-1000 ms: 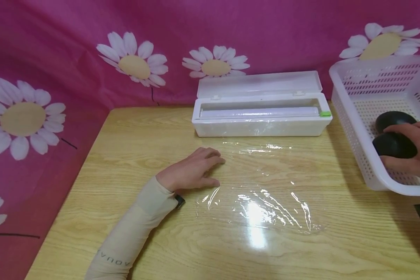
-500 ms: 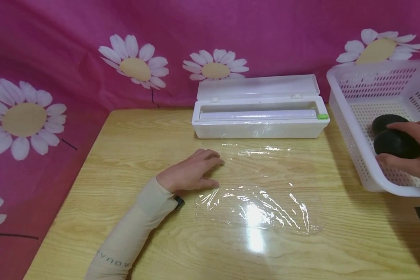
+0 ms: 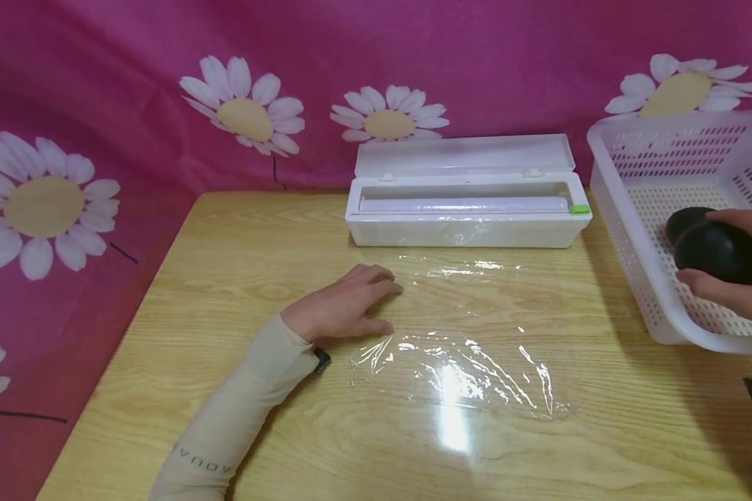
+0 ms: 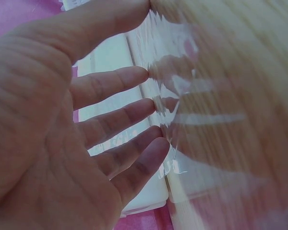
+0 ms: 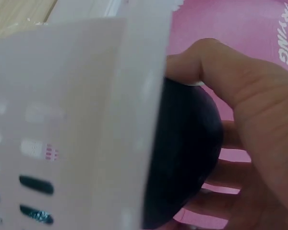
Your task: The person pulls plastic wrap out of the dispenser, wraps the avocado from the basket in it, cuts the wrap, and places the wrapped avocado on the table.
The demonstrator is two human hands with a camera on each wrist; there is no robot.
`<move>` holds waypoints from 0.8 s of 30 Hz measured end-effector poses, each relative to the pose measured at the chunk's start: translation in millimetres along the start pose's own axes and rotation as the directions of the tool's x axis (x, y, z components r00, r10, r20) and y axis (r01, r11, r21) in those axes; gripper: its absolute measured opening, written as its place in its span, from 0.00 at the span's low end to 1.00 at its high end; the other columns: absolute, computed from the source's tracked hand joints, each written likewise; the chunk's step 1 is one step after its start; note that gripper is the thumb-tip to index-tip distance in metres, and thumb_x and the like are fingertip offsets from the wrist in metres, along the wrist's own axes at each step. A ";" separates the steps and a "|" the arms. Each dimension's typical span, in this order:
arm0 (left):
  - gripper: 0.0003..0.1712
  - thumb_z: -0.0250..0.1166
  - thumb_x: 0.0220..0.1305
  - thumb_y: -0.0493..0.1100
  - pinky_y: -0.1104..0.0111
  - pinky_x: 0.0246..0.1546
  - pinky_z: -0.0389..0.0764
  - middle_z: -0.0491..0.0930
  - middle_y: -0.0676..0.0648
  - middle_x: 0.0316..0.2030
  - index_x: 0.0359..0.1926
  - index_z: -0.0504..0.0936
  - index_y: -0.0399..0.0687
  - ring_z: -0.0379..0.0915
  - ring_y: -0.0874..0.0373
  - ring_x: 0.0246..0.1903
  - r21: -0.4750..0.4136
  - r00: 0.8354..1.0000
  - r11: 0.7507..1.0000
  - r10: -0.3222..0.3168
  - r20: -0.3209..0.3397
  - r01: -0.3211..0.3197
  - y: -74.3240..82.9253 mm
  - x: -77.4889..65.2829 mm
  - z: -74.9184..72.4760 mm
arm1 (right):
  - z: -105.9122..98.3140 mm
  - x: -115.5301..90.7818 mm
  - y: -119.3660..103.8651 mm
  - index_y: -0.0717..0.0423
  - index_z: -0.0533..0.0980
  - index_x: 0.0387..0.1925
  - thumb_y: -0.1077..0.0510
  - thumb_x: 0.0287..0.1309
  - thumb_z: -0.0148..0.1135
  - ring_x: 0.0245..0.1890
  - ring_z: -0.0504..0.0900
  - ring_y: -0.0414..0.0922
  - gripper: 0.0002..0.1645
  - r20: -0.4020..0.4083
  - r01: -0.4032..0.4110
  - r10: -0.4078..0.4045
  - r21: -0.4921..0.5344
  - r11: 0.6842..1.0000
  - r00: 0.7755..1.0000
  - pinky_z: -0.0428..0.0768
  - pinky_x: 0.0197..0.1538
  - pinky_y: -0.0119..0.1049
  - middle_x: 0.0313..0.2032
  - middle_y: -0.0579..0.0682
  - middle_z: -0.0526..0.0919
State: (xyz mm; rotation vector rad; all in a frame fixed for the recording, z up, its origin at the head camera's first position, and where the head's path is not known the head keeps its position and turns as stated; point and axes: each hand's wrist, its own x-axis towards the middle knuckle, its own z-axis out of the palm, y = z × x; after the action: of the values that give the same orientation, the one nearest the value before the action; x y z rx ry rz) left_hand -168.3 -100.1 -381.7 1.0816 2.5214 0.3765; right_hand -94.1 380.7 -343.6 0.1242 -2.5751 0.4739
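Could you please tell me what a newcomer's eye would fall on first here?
Probably the magenta cloth with its big white daisies, behind the table. Next might come the dark rounded object that the right hand grips at the white basket, far right. In the middle, glinting clear film lies before an open white box, the left hand at its edge.

Film [image 3: 476, 379] lies on the surface [image 3: 238, 243] before the box [image 3: 464, 234], which holds a roll [image 3: 464, 204]; right of both is the basket [image 3: 654, 285].
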 end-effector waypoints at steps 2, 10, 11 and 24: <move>0.37 0.68 0.70 0.54 0.56 0.78 0.64 0.68 0.41 0.72 0.73 0.70 0.43 0.61 0.47 0.73 0.004 1.000 1.000 0.002 0.000 -0.002 -1.1 -0.5 0.7 | 2.8 1.5 -0.1 0.71 0.76 0.58 0.07 0.44 0.44 0.46 0.77 0.38 0.73 -0.049 0.017 -0.015 0.051 0.999 0.999 0.57 0.39 0.15 0.49 0.78 0.77; 0.37 0.68 0.69 0.54 0.56 0.78 0.64 0.69 0.41 0.71 0.73 0.71 0.43 0.62 0.46 0.72 0.011 1.000 1.000 0.014 -0.006 -0.013 -2.8 -0.4 1.1 | 8.6 0.9 -20.5 0.71 0.78 0.57 0.04 0.37 0.47 0.48 0.56 0.08 0.77 -0.147 0.069 -0.048 0.143 0.987 0.988 0.51 0.46 0.09 0.47 0.79 0.78; 0.37 0.68 0.69 0.54 0.56 0.78 0.64 0.69 0.41 0.71 0.73 0.71 0.43 0.62 0.46 0.72 0.010 1.000 1.000 0.014 -0.007 -0.014 -3.0 -0.5 1.2 | 7.4 1.1 -26.5 0.71 0.78 0.57 0.05 0.39 0.47 0.48 0.56 0.10 0.76 -0.145 0.078 -0.058 0.134 0.988 0.988 0.51 0.46 0.09 0.47 0.79 0.78; 0.37 0.68 0.69 0.54 0.57 0.77 0.64 0.69 0.41 0.71 0.73 0.71 0.42 0.62 0.46 0.72 0.017 1.000 1.000 0.015 -0.005 -0.015 -3.5 0.1 -0.9 | 5.6 0.1 -92.6 0.69 0.78 0.55 0.08 0.51 0.39 0.46 0.73 0.70 0.70 -0.040 0.218 -0.216 0.049 0.975 0.975 0.53 0.55 0.09 0.47 0.74 0.77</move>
State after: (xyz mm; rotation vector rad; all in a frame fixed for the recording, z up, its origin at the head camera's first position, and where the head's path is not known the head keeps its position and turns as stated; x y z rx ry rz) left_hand -171.0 -102.4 -382.3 1.1074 2.5268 0.3636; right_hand -80.4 292.2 -319.5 0.4086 -2.4790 0.4572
